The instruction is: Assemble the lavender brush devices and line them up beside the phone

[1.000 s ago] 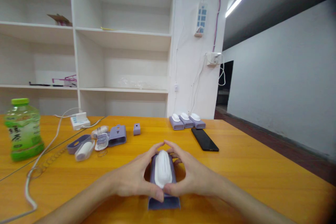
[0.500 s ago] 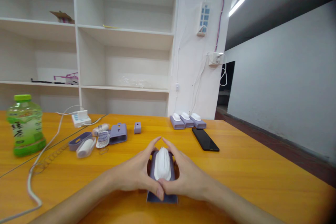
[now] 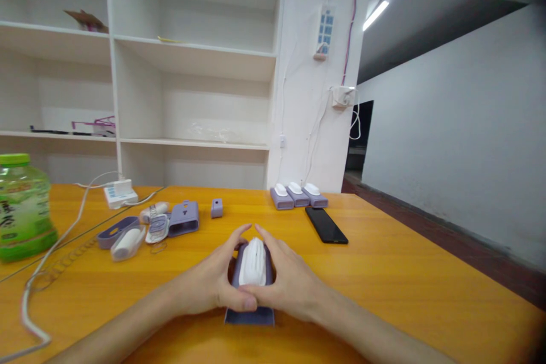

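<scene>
Near the table's front edge a purple plastic housing stands on the wood with a white ribbed, domed piece on its upper face. My left hand curves round its left side and my right hand round its right side, both closed on it. The thumbs meet in front of the white piece, and the forefingers arch over its far end, their tips nearly together. The remaining fingers are mostly hidden behind the housing and hands.
Left of the hands lie an open purple shell, a purple ring frame, white parts and a small purple block. Three similar units and a black phone are at the back right. A green bottle and white cable stand left.
The whole view has swung slightly to the right, so everything appears farther left. Both hands keep their hold round the housing, with little visible change in their pose.
</scene>
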Demonstrator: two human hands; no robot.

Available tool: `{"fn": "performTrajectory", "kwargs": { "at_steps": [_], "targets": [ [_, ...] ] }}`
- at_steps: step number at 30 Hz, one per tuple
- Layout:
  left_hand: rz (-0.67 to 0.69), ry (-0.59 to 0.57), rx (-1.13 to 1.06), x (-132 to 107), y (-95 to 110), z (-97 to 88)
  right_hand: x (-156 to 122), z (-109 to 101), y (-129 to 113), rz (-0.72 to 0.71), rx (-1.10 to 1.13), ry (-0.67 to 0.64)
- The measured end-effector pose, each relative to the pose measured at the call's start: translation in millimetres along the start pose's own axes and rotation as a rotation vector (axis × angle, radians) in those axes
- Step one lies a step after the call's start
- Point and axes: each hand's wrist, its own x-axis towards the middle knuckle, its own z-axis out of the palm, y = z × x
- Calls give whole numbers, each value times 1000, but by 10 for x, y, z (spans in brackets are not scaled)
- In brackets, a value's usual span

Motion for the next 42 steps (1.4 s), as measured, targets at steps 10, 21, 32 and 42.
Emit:
{"fn": "performTrajectory", "kwargs": {
  "at_steps": [10, 21, 32, 42],
  "targets": [
    [20, 43, 103, 11, -16, 24, 1, -14, -17, -68, 4, -54],
    [-37, 138, 216, 65, 19, 17, 8, -47, 13, -168, 18, -84],
    [-6, 143, 334, 75, 198, 108, 48, 78, 168, -29, 263, 26],
    [-32, 19, 253, 46, 72, 24, 50, -120, 52, -125, 285, -139]
  ]
}}
